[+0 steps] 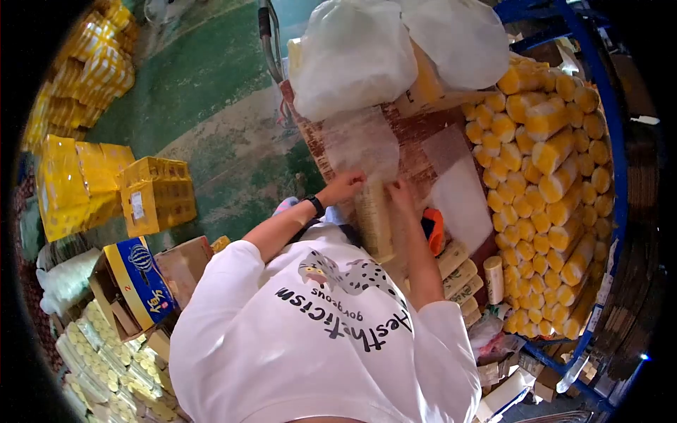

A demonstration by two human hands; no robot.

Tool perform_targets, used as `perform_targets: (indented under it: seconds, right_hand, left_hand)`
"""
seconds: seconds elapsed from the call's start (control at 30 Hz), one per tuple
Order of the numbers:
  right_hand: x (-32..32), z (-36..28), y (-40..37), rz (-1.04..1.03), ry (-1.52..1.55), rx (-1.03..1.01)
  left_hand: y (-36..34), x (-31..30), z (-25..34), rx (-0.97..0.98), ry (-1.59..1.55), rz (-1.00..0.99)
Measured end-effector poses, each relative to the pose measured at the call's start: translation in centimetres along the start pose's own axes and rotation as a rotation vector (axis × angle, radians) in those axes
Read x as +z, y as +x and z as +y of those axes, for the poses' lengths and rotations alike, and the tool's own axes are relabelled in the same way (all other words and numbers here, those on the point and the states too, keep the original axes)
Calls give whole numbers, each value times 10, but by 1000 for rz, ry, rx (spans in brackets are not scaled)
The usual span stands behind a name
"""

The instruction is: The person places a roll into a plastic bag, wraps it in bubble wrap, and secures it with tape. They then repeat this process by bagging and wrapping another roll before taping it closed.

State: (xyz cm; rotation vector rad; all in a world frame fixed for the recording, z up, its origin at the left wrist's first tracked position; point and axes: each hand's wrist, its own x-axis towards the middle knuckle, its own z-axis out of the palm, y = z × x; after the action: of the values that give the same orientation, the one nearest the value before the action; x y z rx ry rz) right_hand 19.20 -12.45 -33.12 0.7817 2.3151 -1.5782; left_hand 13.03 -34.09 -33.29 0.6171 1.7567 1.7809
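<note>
Both hands are at the near part of a worn reddish-brown board [412, 141]. My left hand [345, 185], with a black watch on the wrist, is closed at the left upper edge of a clear plastic bag [361, 144]. My right hand [400, 194] is closed at the bag's right edge. Between the hands and below them stands a pale, printed cylindrical pack [375, 218], its top meeting the plastic. An orange and black object [433, 230] lies just right of my right forearm.
Large white bags [352, 60] cover the board's far end. At right, yellow-ended rolls [543, 204] fill a blue rack [619, 176]. Pale rolls [462, 278] lie near my right arm. Yellow taped boxes [156, 196] and a blue-yellow carton [139, 282] stand left.
</note>
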Motion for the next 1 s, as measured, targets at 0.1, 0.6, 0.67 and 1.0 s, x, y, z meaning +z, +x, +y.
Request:
perform_targets:
  seconds: [0.1,0.6,0.67,1.0]
  right_hand:
    - [-7,12,5,30,-196,-192]
    - [1,73,-81,195,-129,53]
    - [8,110,-65,224,-70,109]
    - [13,210,-74,51,-39,189]
  left_hand:
    - [-4,-4,0,20,169,-155]
    - [-42,44,-30,75,615,1]
    - [-40,46,-38,83,587,12]
    - [-42,19,-40,123,547,-353]
